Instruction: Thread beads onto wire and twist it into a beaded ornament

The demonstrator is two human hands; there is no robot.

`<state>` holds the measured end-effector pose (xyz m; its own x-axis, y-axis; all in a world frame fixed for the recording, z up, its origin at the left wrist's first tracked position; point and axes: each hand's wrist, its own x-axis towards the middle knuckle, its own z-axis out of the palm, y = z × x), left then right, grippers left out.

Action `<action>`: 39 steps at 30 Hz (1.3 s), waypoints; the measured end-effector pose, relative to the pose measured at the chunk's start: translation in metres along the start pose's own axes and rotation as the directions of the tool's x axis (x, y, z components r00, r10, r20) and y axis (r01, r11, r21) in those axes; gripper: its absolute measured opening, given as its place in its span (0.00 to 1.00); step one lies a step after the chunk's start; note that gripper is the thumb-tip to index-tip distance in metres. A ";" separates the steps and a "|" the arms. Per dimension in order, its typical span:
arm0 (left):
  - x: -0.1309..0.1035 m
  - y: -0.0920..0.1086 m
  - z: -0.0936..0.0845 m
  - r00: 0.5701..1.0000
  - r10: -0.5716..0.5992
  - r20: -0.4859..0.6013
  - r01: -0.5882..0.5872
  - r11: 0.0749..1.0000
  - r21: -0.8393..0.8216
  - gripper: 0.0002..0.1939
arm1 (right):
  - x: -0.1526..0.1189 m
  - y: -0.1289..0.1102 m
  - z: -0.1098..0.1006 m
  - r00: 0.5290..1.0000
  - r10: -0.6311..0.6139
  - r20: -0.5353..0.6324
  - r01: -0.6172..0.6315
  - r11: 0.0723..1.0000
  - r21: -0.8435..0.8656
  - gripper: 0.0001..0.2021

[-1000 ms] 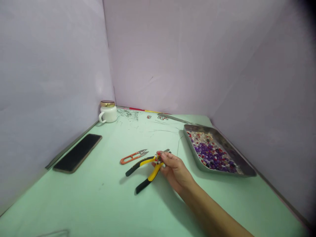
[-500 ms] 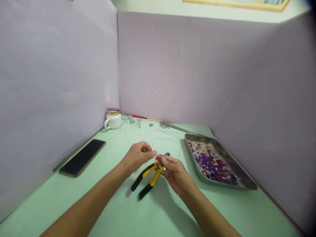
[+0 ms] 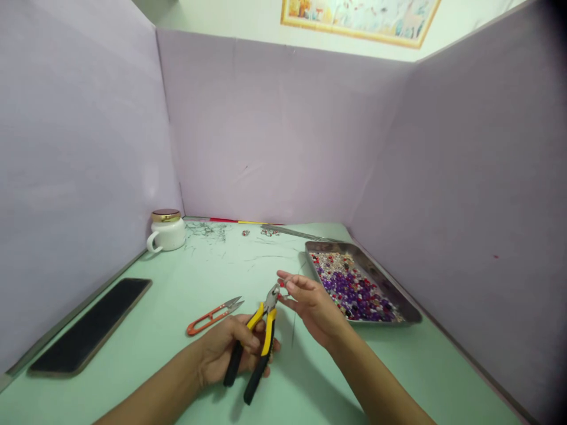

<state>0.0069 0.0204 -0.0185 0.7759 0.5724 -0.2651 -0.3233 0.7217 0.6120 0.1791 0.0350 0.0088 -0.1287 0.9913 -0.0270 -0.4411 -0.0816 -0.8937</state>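
Note:
My left hand (image 3: 224, 349) is closed around the yellow and black handles of a pair of pliers (image 3: 269, 330), whose handles are spread. The plier jaws point up and away, right at the fingertips of my right hand (image 3: 316, 308). Between thumb and fingers, that hand pinches a small piece of red beads (image 3: 281, 284) on wire. A thin wire end (image 3: 293, 329) hangs below it. Whether the jaws grip the wire cannot be made out. Orange-handled thread snips (image 3: 211, 319) lie on the table just beyond my left wrist.
A metal tray (image 3: 381, 282) of purple, red and clear beads stands at the right. To the left are a dark phone (image 3: 93, 327) and a white mug (image 3: 172, 234) with a gold lid. Wire scraps (image 3: 206, 231) and small beaded pieces (image 3: 269, 232) lie at the back. Panels enclose the table.
My left hand has come down from beside the beads and taken the plier handles. The jaws now meet the beaded piece in my right hand. The snips have come into sight; the view has shifted.

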 end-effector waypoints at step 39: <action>-0.026 0.030 0.034 0.940 0.303 -0.157 0.035 0.372 0.928 0.15 | -0.013 0.010 -0.021 0.958 -0.254 -0.130 0.124 0.780 -0.613 0.07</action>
<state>-0.0040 0.0138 0.0322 0.5462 0.8180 -0.1804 0.4092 -0.0727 0.9095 0.1948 0.0237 -0.0087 0.1040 0.9843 0.1430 0.1846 0.1222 -0.9752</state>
